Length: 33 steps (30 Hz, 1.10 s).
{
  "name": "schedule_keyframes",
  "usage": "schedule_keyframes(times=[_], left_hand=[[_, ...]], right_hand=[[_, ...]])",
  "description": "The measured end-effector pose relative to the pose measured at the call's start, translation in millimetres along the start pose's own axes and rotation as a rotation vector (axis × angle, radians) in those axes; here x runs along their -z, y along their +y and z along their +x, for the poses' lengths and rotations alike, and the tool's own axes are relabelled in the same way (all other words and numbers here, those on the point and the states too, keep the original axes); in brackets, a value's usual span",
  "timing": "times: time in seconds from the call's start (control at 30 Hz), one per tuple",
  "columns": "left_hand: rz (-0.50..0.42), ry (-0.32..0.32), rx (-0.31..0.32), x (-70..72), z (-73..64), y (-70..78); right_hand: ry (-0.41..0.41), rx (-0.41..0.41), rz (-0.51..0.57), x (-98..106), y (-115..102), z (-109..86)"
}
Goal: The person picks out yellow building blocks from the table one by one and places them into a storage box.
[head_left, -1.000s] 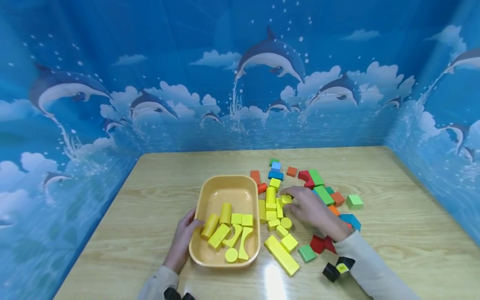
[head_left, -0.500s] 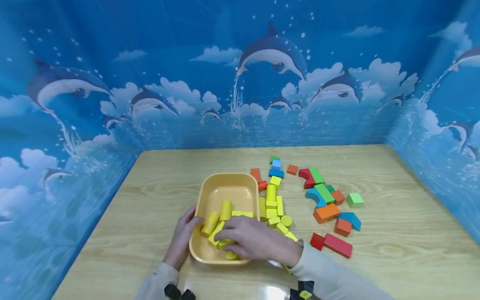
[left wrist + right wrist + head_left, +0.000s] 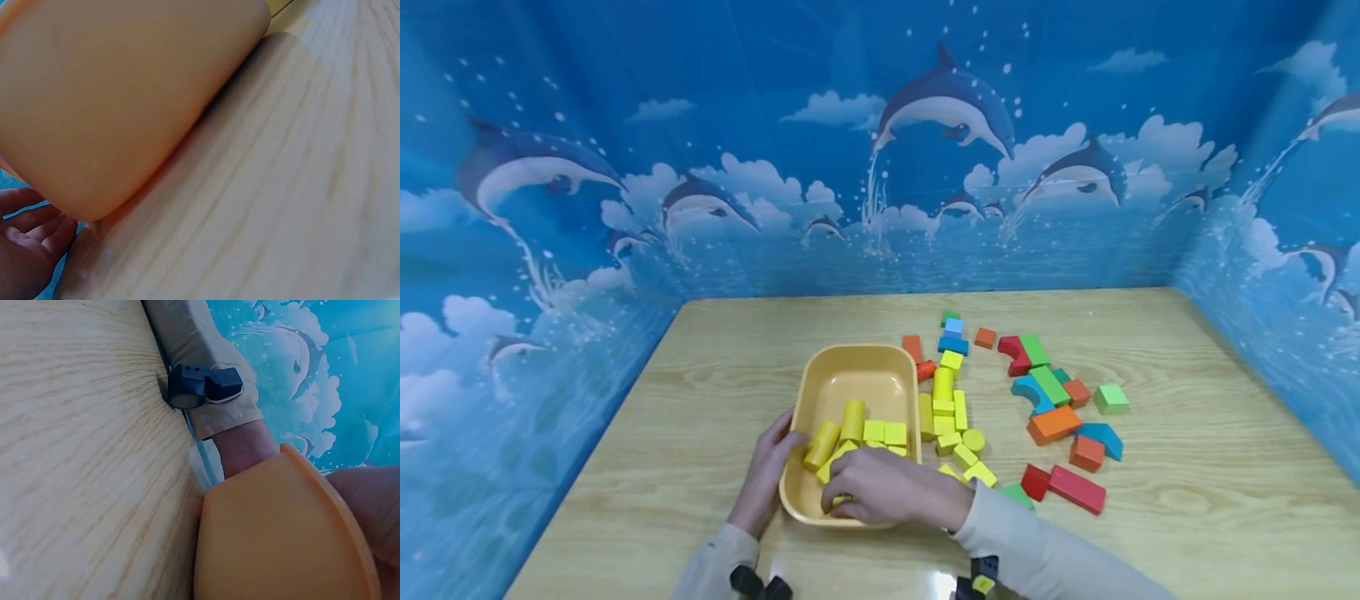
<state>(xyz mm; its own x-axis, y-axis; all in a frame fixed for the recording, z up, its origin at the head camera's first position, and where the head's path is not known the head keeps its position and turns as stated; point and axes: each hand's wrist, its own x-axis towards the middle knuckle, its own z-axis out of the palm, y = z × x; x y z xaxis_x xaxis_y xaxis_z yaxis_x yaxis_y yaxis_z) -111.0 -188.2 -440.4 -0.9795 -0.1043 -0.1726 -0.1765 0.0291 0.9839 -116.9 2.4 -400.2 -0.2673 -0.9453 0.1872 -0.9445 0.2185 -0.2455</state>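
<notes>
What moved: the right hand [image 3: 887, 485] has swung left from the loose yellow pile into the tray [image 3: 835, 375] since a second ago, and the yellow block at its fingers back then is gone from that spot.
Right hand: fingers bent down at the tray's near end. I see a bit of yellow by the fingertips, but can't tell if it's pinching a block, and my right wrist cam mostly gets tray wall.
Left hand: the left hand [image 3: 769, 467] is gripping the tray's left side for me, thumb over the rim, fingers down the outside.
In the tray: two yellow cylinders [image 3: 852, 421] side by side, a couple of yellow cubes [image 3: 874, 431] to their right, more yellow half hidden under the right hand.
Loose yellows: a bunch of yellow blocks [image 3: 943, 385] just right of the tray.
Other colours: farther right, mostly, an orange block [image 3: 1054, 426], blue arch [image 3: 1032, 392], long red block [image 3: 1077, 489] and green cube [image 3: 1110, 399].
Setting: wood-grain surface [image 3: 737, 367], dolphin backdrop [image 3: 775, 242] behind it.
</notes>
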Motion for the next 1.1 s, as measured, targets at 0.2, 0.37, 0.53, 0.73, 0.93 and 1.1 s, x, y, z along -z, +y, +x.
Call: schedule_keyframes(times=[0.2, 0.37, 0.53, 0.73, 0.93, 1.1], left_hand=[[0.012, 0.001, 0.017, 0.4, -0.6, 0.9], [0.029, 0.011, 0.058, 0.2, -0.3, 1.8], [0.030, 0.002, 0.058, 0.5, 0.0, 2.2], [0.042, 0.007, 0.065, 1.7, 0.7, 4.0], [0.042, -0.001, 0.067, 0.6, 1.1, 2.6], [0.038, 0.003, 0.071, 0.3, 0.8, 2.4]], right_hand=[[0.067, -0.008, 0.024, 11, 4, -7.4], [0.178, -0.137, 0.100, 39, 17, -33.8], [0.240, -0.376, 0.116, 54, 33, -81.1], [0.172, -0.592, 0.051, 46, 46, -120.5], [0.101, -0.616, 0.080, 38, 51, -133.4], [0.028, -0.640, 0.118, 37, 51, -133.3]])
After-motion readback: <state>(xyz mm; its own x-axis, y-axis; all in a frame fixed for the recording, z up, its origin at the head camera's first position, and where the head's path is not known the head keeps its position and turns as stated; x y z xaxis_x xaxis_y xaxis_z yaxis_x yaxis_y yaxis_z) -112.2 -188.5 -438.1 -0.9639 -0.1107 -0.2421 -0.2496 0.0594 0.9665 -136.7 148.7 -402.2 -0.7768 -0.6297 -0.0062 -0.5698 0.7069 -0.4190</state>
